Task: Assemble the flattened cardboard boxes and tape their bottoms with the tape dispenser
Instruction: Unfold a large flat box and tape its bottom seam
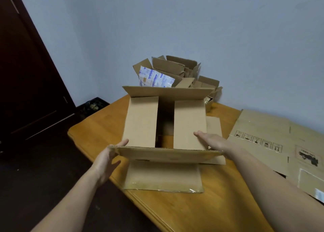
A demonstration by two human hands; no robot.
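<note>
Item under inspection: one cardboard box (164, 119), plain brown and unprinted on the faces in view, standing erected at the near left part of the wooden worktop (98, 131). The open end faces up. Two short flaps are folded inward and lie level with a dark gap between them. Two long flaps stand open, one at the far side and one at the near side. At the base, one flap lies spread on the worktop toward the person, with a glossy strip of clear tape along its near edge. A second flap shows to the right.

Left hand (108, 159): fingers spread and straight beneath the left corner of the near long flap, thumb lying over its edge. Right hand (208, 138): flat, fingers straight and together, pressed on the right inward flap.

Other stock: one flattened cardboard sheet (273, 140) lies at the right, bearing a row of five handling symbols and a dark emblem. It is cut off by the picture's edge. A pile of opened boxes (177, 68) stands behind; the count cannot be made out. One blue-and-white printed packet (154, 79) lies among them, its print illegible. The box interior is in shadow.
</note>
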